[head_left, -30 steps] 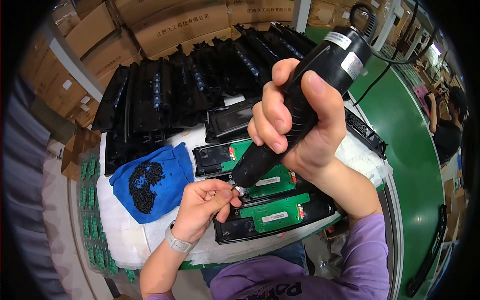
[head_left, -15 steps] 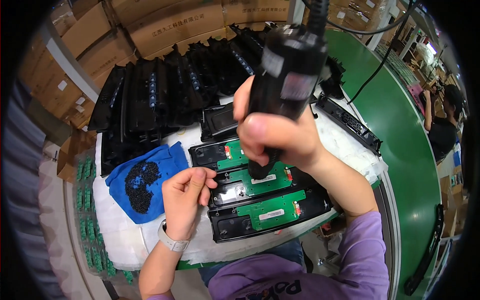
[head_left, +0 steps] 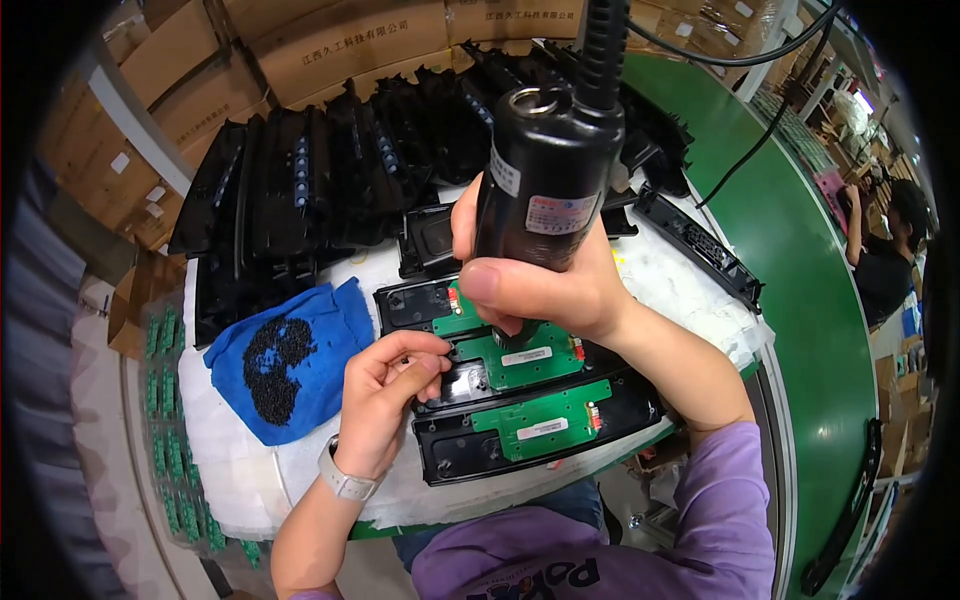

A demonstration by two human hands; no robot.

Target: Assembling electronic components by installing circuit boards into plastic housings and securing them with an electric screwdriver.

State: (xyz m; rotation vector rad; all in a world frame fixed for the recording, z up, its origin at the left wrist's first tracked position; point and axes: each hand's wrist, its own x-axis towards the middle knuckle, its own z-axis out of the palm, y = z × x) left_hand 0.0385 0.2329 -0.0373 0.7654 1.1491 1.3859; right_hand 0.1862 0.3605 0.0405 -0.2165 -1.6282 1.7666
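My right hand is wrapped round a black corded electric screwdriver, held upright over the trays. Its tip is hidden behind my hand, near the upper edge of the middle green circuit board. That board lies in a black plastic housing, between a rear housing and a front housing, each with its own green board. My left hand has thumb and forefinger pinched together at the middle housing's left end; what they hold, if anything, is too small to make out.
A blue cloth bearing a heap of small black screws lies left of the housings. Several black panels are stacked behind. A long black part rests at right, beside the green tabletop. Another person sits far right.
The screwdriver has shifted slightly left and toward me, and its top now shows. My left hand has moved a little up and right along the middle housing.
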